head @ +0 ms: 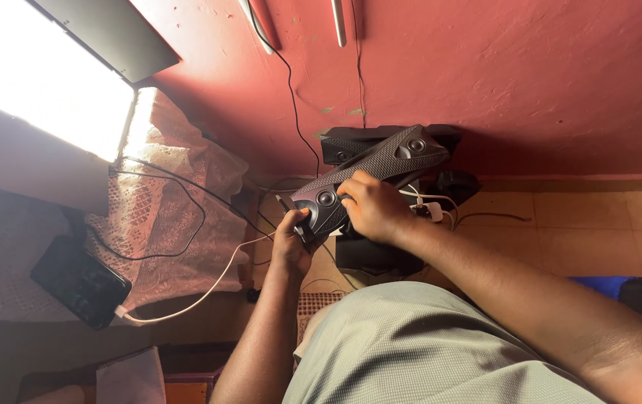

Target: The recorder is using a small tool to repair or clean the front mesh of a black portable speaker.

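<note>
A long black speaker bar [381,166] with a mesh front and round knobs lies tilted, its far end raised toward the red wall. My left hand [291,241] grips its near end from below, thumb on the edge. Resting on top of the same end is my right hand [372,208], fingers curled over the front by a round knob. A second black speaker [351,144] stands behind it against the wall. Under the bar sits a black box [372,256] on the floor.
A phone [80,281] lies on a lace-covered surface [171,194] at left, with a white cable [209,288] plugged in. Black cables [291,90] hang down the red wall [523,67]. White plugs [432,208] sit right of the bar. My knee in grey-green cloth [426,352] fills the foreground.
</note>
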